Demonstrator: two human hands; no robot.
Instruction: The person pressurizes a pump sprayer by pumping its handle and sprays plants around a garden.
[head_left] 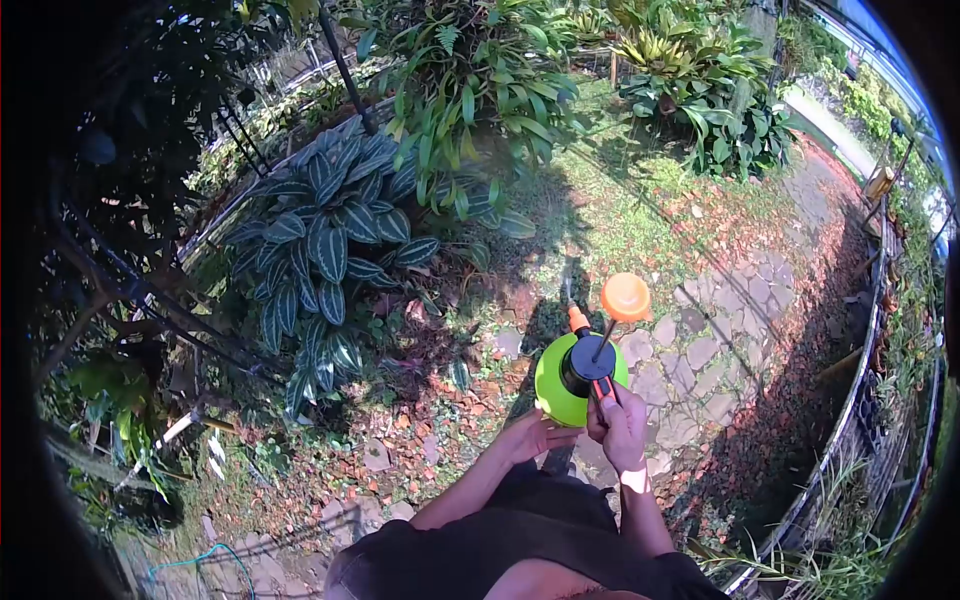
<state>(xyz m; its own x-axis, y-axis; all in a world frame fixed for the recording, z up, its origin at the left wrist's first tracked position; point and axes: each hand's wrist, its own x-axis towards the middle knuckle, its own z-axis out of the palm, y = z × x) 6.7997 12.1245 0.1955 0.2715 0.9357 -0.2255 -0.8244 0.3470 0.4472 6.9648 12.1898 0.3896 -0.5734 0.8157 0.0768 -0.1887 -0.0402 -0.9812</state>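
A lime green pump sprayer [553,381] with a black collar is held in front of my body. Its orange pump knob [626,297] stands raised on a thin rod, and an orange nozzle [578,319] points away from me. My right hand [622,425] is wrapped round the black and orange handle. Under the bottle, my left hand [540,437] touches its lower left side, fingers partly hidden beneath it.
Striped broad-leaved plants [330,235] grow at the left, and a leafy plant [480,90] hangs at the top. A stone path [705,360] runs ahead. A low curved border [835,440] lines the right. A teal hose [205,558] lies at the lower left.
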